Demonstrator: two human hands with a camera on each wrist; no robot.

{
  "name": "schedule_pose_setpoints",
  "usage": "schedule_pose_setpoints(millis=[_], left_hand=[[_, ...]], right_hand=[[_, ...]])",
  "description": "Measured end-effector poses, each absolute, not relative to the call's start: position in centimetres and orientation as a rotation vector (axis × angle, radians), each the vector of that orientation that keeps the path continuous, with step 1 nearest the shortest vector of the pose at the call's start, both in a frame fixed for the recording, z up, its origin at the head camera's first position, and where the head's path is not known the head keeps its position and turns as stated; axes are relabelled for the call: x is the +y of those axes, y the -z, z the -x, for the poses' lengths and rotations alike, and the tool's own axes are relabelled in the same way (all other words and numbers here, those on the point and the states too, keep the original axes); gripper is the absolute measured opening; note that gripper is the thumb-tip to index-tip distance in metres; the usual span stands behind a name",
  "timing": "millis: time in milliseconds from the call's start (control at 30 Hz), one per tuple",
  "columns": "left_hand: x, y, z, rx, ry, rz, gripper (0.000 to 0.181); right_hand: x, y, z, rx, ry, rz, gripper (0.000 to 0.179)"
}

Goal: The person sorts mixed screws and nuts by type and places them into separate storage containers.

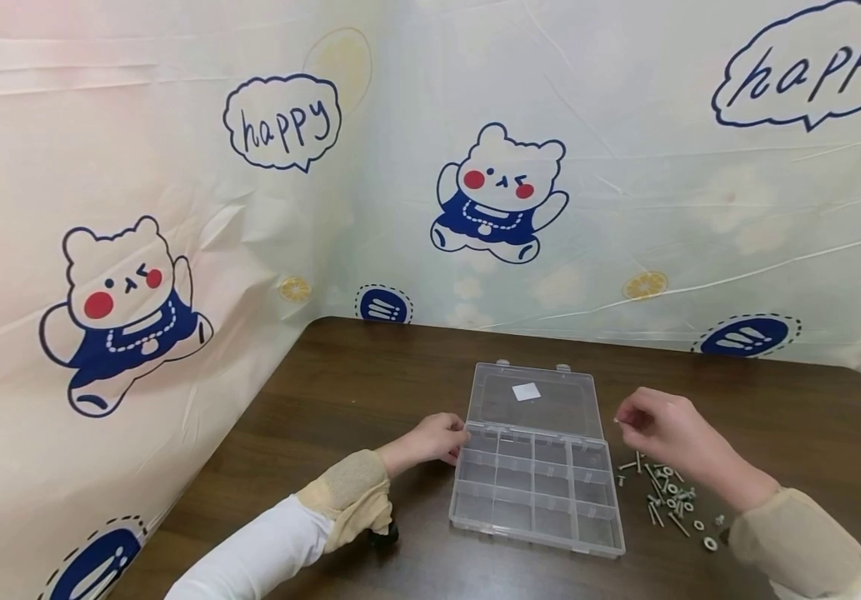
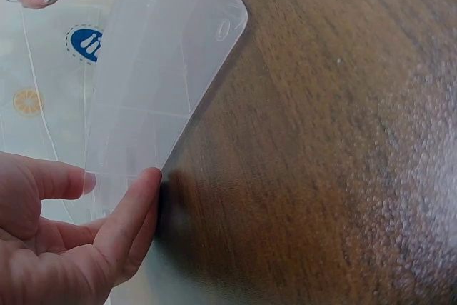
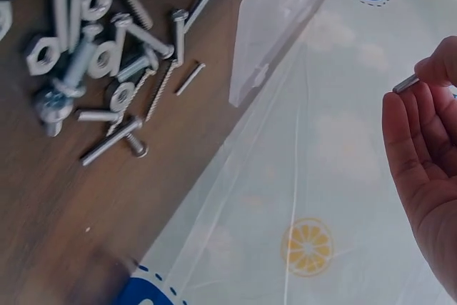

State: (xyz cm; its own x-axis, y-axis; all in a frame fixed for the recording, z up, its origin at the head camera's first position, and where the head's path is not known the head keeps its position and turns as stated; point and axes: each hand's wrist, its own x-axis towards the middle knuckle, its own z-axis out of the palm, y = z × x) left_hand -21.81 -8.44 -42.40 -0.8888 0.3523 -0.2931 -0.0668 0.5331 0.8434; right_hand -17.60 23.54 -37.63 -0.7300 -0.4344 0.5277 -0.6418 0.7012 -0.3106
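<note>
A clear plastic compartment box (image 1: 528,537) lies on the table, its lid (image 1: 568,400) folded back away from me. My left hand (image 1: 433,437) grips the box's left side near the hinge; in the left wrist view the thumb is at one edge of the box wall (image 2: 150,69) and the fingers are at the other. To the right of the lid, my right hand (image 1: 663,425) is raised and pinches a small silver screw (image 3: 405,83) between thumb and fingertips. Most of that screw is hidden by the fingers. The compartments look bare.
Loose bolts (image 3: 107,141), screws and hex nuts (image 3: 43,56) are scattered right of the box, below my right hand. A small white square (image 1: 526,392) shows on the lid. Printed sheeting (image 1: 625,183) hangs behind the brown table (image 1: 370,367). Something black (image 1: 383,533) sits under the left sleeve.
</note>
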Motion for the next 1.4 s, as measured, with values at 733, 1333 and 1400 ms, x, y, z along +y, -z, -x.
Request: schedule_pose_setpoints(millis=[733, 1333, 1400], left_hand=[[-8.6, 42.2, 21.6, 2.343, -1.299, -0.237, 0.019], [-8.5, 42.5, 21.7, 2.331, -1.34, -0.248, 0.018], [-8.5, 42.5, 21.7, 2.334, -1.342, -0.25, 0.017]], right_hand=[[21.4, 38.8, 18.6, -2.792, -0.767, -0.879, 0.013], [20.7, 40.2, 19.0, -2.85, -0.72, -0.963, 0.014], [20.6, 40.3, 19.0, -2.853, -0.711, -0.97, 0.013]])
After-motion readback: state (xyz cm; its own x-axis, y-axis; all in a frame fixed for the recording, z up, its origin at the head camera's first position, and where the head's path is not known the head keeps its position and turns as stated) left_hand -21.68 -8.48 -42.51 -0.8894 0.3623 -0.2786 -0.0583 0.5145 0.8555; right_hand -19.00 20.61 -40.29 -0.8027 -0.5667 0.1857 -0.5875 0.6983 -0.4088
